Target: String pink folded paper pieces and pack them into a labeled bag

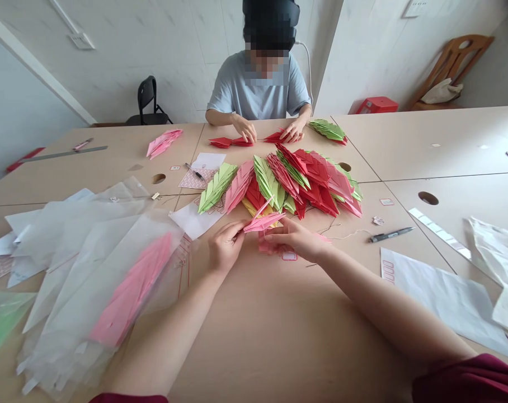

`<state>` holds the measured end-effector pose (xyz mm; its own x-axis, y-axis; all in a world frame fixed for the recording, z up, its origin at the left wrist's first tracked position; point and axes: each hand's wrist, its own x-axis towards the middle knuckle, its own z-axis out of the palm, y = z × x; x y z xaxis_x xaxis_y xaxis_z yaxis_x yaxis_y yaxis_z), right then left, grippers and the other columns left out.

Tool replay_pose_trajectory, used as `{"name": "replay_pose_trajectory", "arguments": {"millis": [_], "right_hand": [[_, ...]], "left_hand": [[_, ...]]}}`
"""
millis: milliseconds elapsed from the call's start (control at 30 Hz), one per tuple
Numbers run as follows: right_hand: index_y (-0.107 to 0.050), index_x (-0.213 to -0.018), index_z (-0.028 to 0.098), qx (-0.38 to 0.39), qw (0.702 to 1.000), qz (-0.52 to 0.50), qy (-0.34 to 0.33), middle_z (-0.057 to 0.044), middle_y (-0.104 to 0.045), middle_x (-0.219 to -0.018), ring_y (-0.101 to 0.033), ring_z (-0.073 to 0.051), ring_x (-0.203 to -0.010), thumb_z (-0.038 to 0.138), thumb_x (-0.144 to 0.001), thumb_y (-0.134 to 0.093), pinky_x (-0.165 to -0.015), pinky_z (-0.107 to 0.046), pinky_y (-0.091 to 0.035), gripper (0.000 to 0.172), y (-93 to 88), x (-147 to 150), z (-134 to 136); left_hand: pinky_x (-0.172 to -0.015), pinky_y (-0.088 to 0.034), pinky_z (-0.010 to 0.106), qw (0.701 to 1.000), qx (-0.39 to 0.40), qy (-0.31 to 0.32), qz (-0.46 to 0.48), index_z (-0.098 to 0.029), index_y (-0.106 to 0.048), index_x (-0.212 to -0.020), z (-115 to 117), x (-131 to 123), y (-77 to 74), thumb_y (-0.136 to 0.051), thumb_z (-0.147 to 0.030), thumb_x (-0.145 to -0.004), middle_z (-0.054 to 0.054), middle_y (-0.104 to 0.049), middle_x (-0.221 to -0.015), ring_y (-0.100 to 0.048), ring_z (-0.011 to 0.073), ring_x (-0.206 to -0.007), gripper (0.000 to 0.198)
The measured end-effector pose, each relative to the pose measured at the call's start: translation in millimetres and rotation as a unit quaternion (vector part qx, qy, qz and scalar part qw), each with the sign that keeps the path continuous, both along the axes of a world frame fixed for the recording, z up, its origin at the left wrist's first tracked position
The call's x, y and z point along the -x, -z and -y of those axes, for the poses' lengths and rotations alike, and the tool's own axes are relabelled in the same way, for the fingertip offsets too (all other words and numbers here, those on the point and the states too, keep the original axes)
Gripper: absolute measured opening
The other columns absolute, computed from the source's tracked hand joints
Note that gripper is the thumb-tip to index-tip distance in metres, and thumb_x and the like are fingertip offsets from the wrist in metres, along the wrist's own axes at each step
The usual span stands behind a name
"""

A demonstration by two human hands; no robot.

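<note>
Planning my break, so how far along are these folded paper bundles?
Done: a pink folded-paper bundle already lies inside a clear plastic bag. In hand: the left hand and right hand hold a small pink folded-paper bundle. Left: a heap of unbagged red, pink and green folded-paper bundles lies on the tan table.

Pink folded strip [264, 222]; lime-green folded bundle [217, 187]; red folded bundle [316, 184]; maroon sleeve [467, 380]; pale-blue T-shirt [241, 92].

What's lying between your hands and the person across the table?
A big heap of folded red, pink and green paper, as the head view shows.
</note>
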<state>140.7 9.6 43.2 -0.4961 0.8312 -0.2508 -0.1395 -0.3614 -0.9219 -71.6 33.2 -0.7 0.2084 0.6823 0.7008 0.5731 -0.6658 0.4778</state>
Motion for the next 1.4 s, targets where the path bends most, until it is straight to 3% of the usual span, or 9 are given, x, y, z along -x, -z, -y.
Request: {"name": "replay_pose_trajectory", "arguments": {"millis": [167, 267, 533, 667, 833, 1033, 1133, 1267, 1400], "right_hand": [[-0.032, -0.136, 0.019, -0.01, 0.994, 0.096, 0.054, -0.006, -0.071, -0.086, -0.06, -0.013, -0.058, 0.028, -0.08, -0.069, -0.046, -0.023, -0.042, 0.068, -14.8, -20.4, -8.3], [-0.026, -0.142, 0.022, -0.059, 0.98, 0.18, 0.065, -0.005, -0.071, -0.087, -0.06, -0.013, -0.058, 0.022, -0.08, -0.066, -0.045, -0.022, -0.041, 0.074, -26.3, -33.1, -11.1], [-0.051, -0.116, 0.022, -0.191, 0.918, 0.339, 0.076, -0.003, -0.071, -0.082, -0.061, -0.013, -0.06, 0.016, -0.079, -0.058, -0.046, -0.021, -0.042, 0.038, -40.1, -45.9, -10.5], [-0.054, -0.111, 0.022, -0.227, 0.897, 0.369, 0.084, -0.003, -0.072, -0.083, -0.06, -0.013, -0.059, 0.019, -0.08, -0.058, -0.047, -0.022, -0.043, 0.032, -45.7, -54.1, -11.4], [-0.058, -0.106, 0.025, -0.256, 0.874, 0.413, 0.025, 0.0, -0.072, -0.082, -0.06, -0.013, -0.058, 0.019, -0.081, -0.057, -0.044, -0.022, -0.039, 0.025, -41.6, -57.5, -11.3], [-0.061, -0.095, 0.021, -0.48, 0.754, 0.414, 0.173, -0.006, -0.066, -0.096, -0.059, -0.016, -0.077, 0.024, -0.093, -0.048, -0.066, -0.028, -0.046, 0.014, -35.8, -39.1, -7.2], [-0.06, -0.099, 0.02, -0.576, 0.712, 0.391, 0.097, -0.008, -0.064, -0.098, -0.057, -0.019, -0.089, 0.027, -0.094, -0.05, -0.074, -0.031, -0.044, 0.013, -32.0, -26.9, -2.6], [-0.061, -0.093, 0.019, -0.627, 0.644, 0.436, 0.045, -0.006, -0.064, -0.088, -0.056, -0.02, -0.086, 0.026, -0.096, -0.047, -0.077, -0.033, -0.039, 0.016, -24.1, -16.3, 0.2], [-0.06, -0.093, 0.018, -0.63, 0.627, 0.457, 0.024, -0.005, -0.063, -0.08, -0.054, -0.017, -0.075, 0.025, -0.099, -0.04, -0.073, -0.031, -0.035, 0.022, -22.6, -12.4, 2.3]], "left_hand": [[-0.075, -0.056, 0.025, 0.999, 0.022, 0.016, 0.033, -0.019, -0.072, -0.097, -2.6, 2.3, -0.6, -0.062, -0.014, -0.083, 0.005, -0.074, -0.093, -0.069, 0.016, -0.085, 0.017], [-0.072, -0.056, 0.025, 0.996, 0.052, 0.031, 0.06, -0.019, -0.072, -0.093, -1.8, 2.7, -1.9, -0.065, -0.017, -0.083, 0.004, -0.073, -0.09, -0.068, 0.0158, -0.082, 0.013], [-0.059, -0.054, 0.023, 0.974, 0.175, 0.089, 0.116, -0.018, -0.072, -0.076, 3.7, 0.7, -6.2, -0.069, -0.026, -0.081, 0.002, -0.071, -0.073, -0.067, 0.0135, -0.067, 0.011], [-0.059, -0.055, 0.023, 0.962, 0.216, 0.103, 0.132, -0.017, -0.073, -0.076, 3.4, 0.0, -4.2, -0.07, -0.027, -0.08, 0.002, -0.071, -0.073, -0.067, 0.0135, -0.066, 0.011], [-0.059, -0.058, 0.025, 0.931, 0.283, 0.102, 0.208, -0.016, -0.071, -0.076, 2.5, -1.1, -1.2, -0.073, -0.03, -0.076, 0.002, -0.071, -0.068, -0.068, 0.0146, -0.062, 0.014], [-0.062, -0.058, 0.024, 0.941, 0.254, 0.064, 0.213, -0.016, -0.068, -0.076, 8.3, -8.8, -1.8, -0.072, -0.03, -0.077, 0.001, -0.07, -0.068, -0.067, 0.0133, -0.062, 0.015], [-0.063, -0.058, 0.023, 0.951, 0.24, 0.068, 0.185, -0.017, -0.068, -0.082, 15.2, -15.3, -5.9, -0.07, -0.029, -0.08, 0.001, -0.071, -0.07, -0.068, 0.0132, -0.064, 0.012], [-0.061, -0.057, 0.02, 0.969, 0.199, 0.087, 0.115, -0.018, -0.065, -0.091, 24.8, -20.5, -13.5, -0.065, -0.025, -0.084, 0.001, -0.073, -0.076, -0.07, 0.013, -0.069, 0.01], [-0.064, -0.056, 0.018, 0.985, 0.134, 0.104, 0.015, -0.019, -0.061, -0.096, 31.7, -23.0, -17.8, -0.056, -0.022, -0.089, 0.002, -0.072, -0.083, -0.07, 0.0119, -0.074, 0.009]]}}
